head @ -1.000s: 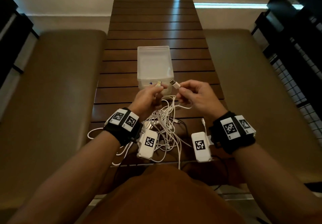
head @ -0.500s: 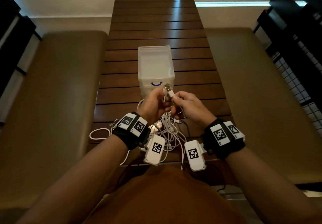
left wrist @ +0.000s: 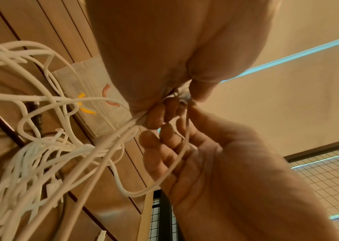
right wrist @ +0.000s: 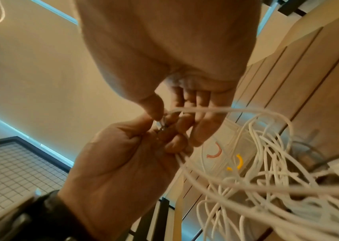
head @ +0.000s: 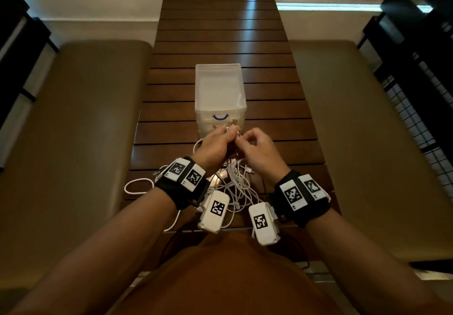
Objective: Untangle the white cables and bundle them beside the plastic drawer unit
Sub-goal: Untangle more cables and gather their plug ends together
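A tangle of white cables [head: 235, 187] lies on the wooden table's near end, just in front of the translucent plastic drawer unit [head: 219, 89]. Both hands are raised over the tangle and meet at the drawer's front. My left hand [head: 226, 134] pinches two USB plugs [head: 232, 123] side by side, and their cords hang down into the tangle. My right hand [head: 242, 139] touches it, thumb and forefinger pinching a cord just below the plugs. The left wrist view shows that cord [left wrist: 185, 146] running across the right hand's curled fingers. The right wrist view shows both thumbs meeting at the plugs [right wrist: 162, 124].
The slatted wooden table [head: 220, 33] stretches away beyond the drawer unit. Padded benches [head: 85, 118] flank it on both sides. A loose white loop [head: 137, 187] lies at the table's left edge. Black wires [head: 264, 187] mix into the tangle.
The hands, apart a second ago with one plug each, have come together. Both plugs now sit side by side in the left hand's pinch, and the right hand has shifted to the cord.
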Available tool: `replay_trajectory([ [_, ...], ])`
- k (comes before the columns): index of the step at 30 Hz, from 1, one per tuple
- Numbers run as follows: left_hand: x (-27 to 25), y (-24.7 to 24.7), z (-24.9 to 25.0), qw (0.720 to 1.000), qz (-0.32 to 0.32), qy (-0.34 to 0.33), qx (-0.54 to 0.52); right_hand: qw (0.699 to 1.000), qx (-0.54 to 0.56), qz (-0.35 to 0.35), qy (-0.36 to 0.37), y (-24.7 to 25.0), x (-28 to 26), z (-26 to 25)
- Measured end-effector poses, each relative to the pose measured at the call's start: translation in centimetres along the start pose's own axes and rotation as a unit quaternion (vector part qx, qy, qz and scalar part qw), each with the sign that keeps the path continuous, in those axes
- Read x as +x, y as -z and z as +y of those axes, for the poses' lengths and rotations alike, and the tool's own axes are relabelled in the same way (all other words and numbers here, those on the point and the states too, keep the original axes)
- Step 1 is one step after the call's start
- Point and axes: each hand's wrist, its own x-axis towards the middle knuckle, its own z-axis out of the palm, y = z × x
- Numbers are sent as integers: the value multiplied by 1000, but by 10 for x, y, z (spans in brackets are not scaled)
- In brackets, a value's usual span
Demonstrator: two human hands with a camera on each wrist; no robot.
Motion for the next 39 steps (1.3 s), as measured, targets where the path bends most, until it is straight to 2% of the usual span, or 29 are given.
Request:
replay_trajectory([
  [4,-2,1,6,1000,-23,19,8,997,-3,-5,74,10,5,-5],
  [9,-2,2,8,998,-57,16,-32,992,-23,24,118,17,9,-16],
  [15,-7,3,12,986,-128,22,-101,994,43,-9,99,13,4,-17],
  [18,-8,3,15,981,-148,31,-121,992,60,2,114,13,4,-16],
  [23,-7,-1,19,979,-150,55,-126,989,44,-16,139,14,10,-12],
  [30,-5,-4,18,973,-174,63,-135,986,4,18,163,16,15,-9],
  [34,-6,-5,15,983,-139,46,-108,990,9,-32,138,19,15,-8],
  [37,-2,-2,20,980,-105,12,-166,987,44,-145,62,22,11,0],
  [39,0,3,26,977,-73,-5,-201,978,1,-203,42,26,4,6],
])
